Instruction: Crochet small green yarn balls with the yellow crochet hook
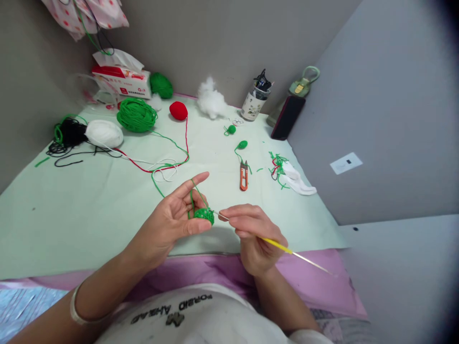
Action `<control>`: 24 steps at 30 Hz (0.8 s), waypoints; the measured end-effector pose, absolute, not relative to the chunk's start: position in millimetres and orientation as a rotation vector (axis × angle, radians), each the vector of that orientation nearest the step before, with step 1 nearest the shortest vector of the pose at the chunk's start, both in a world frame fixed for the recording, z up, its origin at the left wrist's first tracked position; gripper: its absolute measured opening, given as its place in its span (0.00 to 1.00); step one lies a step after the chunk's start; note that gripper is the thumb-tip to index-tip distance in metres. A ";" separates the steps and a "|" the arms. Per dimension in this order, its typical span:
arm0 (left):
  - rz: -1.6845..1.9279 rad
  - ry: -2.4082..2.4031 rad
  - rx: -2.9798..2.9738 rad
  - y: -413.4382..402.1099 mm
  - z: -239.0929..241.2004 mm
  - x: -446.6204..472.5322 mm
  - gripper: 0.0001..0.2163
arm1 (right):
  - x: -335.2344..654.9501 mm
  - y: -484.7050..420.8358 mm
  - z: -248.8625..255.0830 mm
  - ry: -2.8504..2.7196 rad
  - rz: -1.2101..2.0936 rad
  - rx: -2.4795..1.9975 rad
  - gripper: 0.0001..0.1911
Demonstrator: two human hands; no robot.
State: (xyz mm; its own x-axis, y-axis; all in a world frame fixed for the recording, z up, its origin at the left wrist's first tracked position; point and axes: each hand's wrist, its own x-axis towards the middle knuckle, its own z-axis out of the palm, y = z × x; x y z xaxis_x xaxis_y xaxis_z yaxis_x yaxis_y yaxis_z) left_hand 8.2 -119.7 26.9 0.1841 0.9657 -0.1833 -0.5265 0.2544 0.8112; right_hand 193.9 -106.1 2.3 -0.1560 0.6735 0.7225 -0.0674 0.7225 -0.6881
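The green knitted piece (204,217) was pinched above the table (89,215) by the left hand (168,220), partly covered by the thumb, forefinger stretched out under looped yarn (200,193)! The hook (276,245) was gripped by the right hand's (256,234) bunched fingers, its tip barely seen. Beyond, a bottle (300,89) was half hidden by a phone (288,117).

We see cloth-covered table (89,220). On its left: black yarn (72,132), white yarn ball (104,134), large green yarn ball (136,115), red yarn ball (178,111). Behind these, tissue box (133,85), another green ball (161,85) beside it. Along back: white stuffing (211,99), pen cup (252,106), dark phone (289,117) before green bottle (300,87). Nearer middle we note two small green pieces (243,145), orange snips (244,181). At right: yarn scraps (279,162) touching white cloth (297,180).
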 end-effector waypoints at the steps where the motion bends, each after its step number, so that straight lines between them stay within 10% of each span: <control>1: 1.171 0.805 0.696 -119.6 27.3 7.2 0.36 | 195.1 -105.8 4.7 -1.595 0.735 -0.509 0.14; 13: 1.029 0.867 0.809 -115.4 19.8 -1.4 0.22 | 195.0 -98.6 21.2 -1.175 1.319 -0.666 0.06; 24: 1.112 0.874 0.843 -123.7 12.1 13.1 0.18 | 183.3 -101.3 11.9 -1.494 0.881 -0.680 0.12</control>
